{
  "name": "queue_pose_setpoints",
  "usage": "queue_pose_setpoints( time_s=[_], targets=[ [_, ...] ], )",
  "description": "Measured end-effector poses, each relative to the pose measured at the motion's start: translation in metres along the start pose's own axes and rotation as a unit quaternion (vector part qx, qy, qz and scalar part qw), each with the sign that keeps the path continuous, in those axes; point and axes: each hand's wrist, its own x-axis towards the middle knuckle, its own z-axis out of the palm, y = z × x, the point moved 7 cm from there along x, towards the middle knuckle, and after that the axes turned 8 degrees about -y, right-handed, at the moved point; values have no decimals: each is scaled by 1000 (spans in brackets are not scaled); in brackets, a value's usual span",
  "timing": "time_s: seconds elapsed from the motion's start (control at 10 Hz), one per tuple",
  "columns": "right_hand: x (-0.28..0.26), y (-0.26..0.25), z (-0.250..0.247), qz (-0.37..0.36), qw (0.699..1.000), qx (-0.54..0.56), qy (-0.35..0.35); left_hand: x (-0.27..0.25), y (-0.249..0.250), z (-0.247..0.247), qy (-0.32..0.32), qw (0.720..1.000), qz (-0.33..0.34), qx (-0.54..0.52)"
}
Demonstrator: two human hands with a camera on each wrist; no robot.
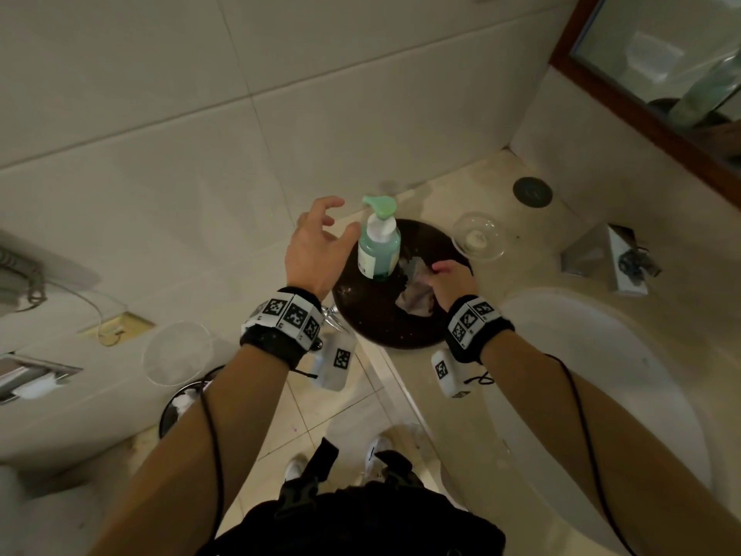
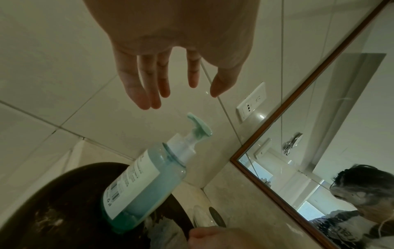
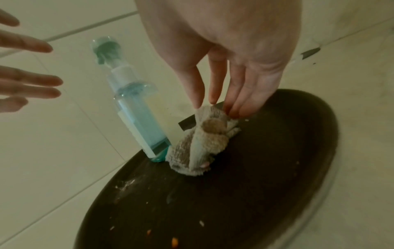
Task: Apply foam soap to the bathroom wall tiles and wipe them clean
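A clear pump bottle of blue-green soap (image 1: 379, 250) (image 2: 145, 183) (image 3: 140, 121) stands upright on a dark round tray (image 1: 377, 327) (image 3: 255, 185) on the counter, against the beige wall tiles (image 1: 160, 134). My left hand (image 1: 341, 218) (image 2: 181, 94) hovers beside and slightly above the pump with its fingers spread, touching nothing. A crumpled grey-brown cloth (image 1: 415, 300) (image 3: 204, 143) lies on the tray to the right of the bottle. My right hand (image 1: 439, 270) (image 3: 215, 107) reaches down onto it, and its straight fingertips (image 3: 234, 112) touch the cloth's top edge.
A glass bowl (image 1: 479, 236), a round dark cap (image 1: 532, 191) and a metal box (image 1: 609, 262) sit on the counter behind the white sink basin (image 1: 601, 375). A framed mirror (image 1: 661, 74) hangs at the right. A bin (image 1: 180, 403) stands on the floor at the left.
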Motion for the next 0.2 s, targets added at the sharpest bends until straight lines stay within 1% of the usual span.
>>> queue_pose_setpoints(
  time_s=[0.1, 0.2],
  targets=[
    [-3, -7, -9, -30, 999, -15, 8, -7, 1, -10, 4, 1000, 14, -14],
    [-9, -14, -11, -57, 998, 5, 19, -15, 2, -18, 5, 999, 17, -27]
  ],
)
